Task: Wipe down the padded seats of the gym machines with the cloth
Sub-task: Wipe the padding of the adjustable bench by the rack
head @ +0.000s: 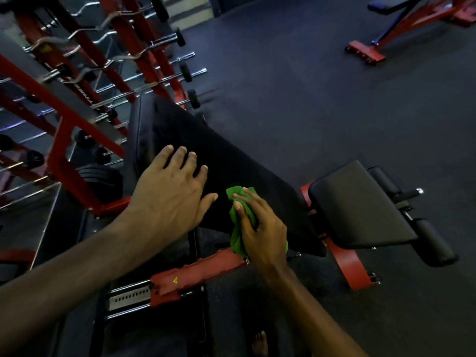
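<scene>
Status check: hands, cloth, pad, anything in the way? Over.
Left hand flat on the long back pad. Right hand grips green cloth against that pad's lower edge. Nothing lying on the pad ahead.

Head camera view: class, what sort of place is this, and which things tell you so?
Most likely a gym: a rack of barbells, a padded bench on a red frame, and a second bench across the dark floor.

Dark rubber floor (296, 81), red barbell rack (74, 140).

The left forearm (77, 266) and right forearm (311, 305) are bare. The left hand (170, 191) and right hand (260, 228) have short-trimmed nails. One bare foot (260, 343) shows.
</scene>
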Action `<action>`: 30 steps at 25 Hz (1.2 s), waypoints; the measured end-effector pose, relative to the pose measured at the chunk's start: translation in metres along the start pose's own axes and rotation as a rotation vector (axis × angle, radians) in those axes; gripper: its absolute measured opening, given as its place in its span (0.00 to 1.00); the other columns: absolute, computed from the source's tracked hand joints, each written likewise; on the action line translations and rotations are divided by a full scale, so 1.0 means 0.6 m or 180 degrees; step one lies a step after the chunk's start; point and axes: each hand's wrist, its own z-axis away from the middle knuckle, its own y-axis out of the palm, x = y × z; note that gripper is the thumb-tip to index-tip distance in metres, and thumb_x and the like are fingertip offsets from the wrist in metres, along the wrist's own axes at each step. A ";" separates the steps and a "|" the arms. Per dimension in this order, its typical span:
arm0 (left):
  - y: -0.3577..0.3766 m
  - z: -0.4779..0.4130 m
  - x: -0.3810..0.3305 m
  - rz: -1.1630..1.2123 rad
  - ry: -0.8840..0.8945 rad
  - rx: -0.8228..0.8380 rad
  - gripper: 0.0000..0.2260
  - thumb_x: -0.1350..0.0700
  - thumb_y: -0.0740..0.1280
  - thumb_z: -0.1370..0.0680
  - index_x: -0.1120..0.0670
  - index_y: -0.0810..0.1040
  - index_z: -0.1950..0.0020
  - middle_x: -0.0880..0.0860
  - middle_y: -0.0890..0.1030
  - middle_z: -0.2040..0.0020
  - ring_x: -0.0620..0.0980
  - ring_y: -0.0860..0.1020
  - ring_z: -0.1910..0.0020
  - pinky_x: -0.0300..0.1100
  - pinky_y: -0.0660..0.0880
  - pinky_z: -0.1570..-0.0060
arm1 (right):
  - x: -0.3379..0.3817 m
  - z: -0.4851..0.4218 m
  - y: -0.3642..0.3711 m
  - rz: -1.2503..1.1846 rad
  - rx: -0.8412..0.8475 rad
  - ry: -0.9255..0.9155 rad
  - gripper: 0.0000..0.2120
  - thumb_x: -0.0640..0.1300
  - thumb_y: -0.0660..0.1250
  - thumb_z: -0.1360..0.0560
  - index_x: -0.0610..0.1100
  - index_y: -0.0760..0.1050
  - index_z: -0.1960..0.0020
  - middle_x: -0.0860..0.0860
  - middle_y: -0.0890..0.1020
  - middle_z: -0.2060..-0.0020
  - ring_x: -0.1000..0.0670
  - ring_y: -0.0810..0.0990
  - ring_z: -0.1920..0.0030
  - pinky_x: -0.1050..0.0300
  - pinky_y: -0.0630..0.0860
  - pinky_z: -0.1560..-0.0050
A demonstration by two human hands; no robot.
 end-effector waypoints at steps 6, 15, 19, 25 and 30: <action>0.054 0.012 0.047 0.0712 -0.0238 -0.1052 0.29 0.40 0.50 0.18 0.60 0.79 0.35 0.62 0.78 0.34 0.61 0.73 0.30 0.58 0.65 0.28 | 0.058 -0.022 0.005 -0.0142 0.0014 -0.0153 0.11 0.48 0.68 0.20 0.52 0.82 0.38 0.62 0.80 0.37 0.63 0.74 0.32 0.60 0.74 0.34; 0.115 0.003 0.144 0.1802 0.0899 -0.2170 0.22 0.47 0.51 0.14 0.56 0.78 0.32 0.56 0.77 0.31 0.53 0.69 0.26 0.50 0.60 0.24 | 0.136 -0.029 0.010 -0.0063 0.0104 -0.0824 0.13 0.44 0.68 0.20 0.48 0.81 0.37 0.57 0.80 0.36 0.58 0.75 0.32 0.55 0.75 0.34; 0.148 -0.027 0.181 0.2130 0.1032 -0.2225 0.24 0.49 0.47 0.14 0.57 0.72 0.27 0.57 0.72 0.27 0.53 0.65 0.23 0.51 0.58 0.23 | 0.202 -0.021 0.037 -0.0067 -0.0060 -0.1186 0.12 0.44 0.68 0.21 0.44 0.82 0.38 0.53 0.80 0.36 0.55 0.76 0.32 0.60 0.74 0.33; 0.190 -0.093 0.237 0.2476 0.1218 -0.2360 0.22 0.50 0.49 0.15 0.57 0.71 0.26 0.57 0.70 0.26 0.52 0.62 0.22 0.53 0.60 0.24 | 0.218 -0.019 0.054 0.0336 -0.0256 -0.1589 0.12 0.42 0.69 0.21 0.41 0.82 0.39 0.49 0.80 0.35 0.51 0.78 0.32 0.52 0.76 0.34; 0.206 -0.131 0.237 0.2607 0.1450 -0.2677 0.25 0.47 0.49 0.15 0.62 0.76 0.33 0.60 0.75 0.31 0.56 0.66 0.24 0.56 0.61 0.25 | 0.259 -0.052 0.072 0.0768 -0.0281 -0.1813 0.09 0.44 0.70 0.20 0.44 0.84 0.42 0.51 0.81 0.37 0.54 0.79 0.34 0.51 0.78 0.38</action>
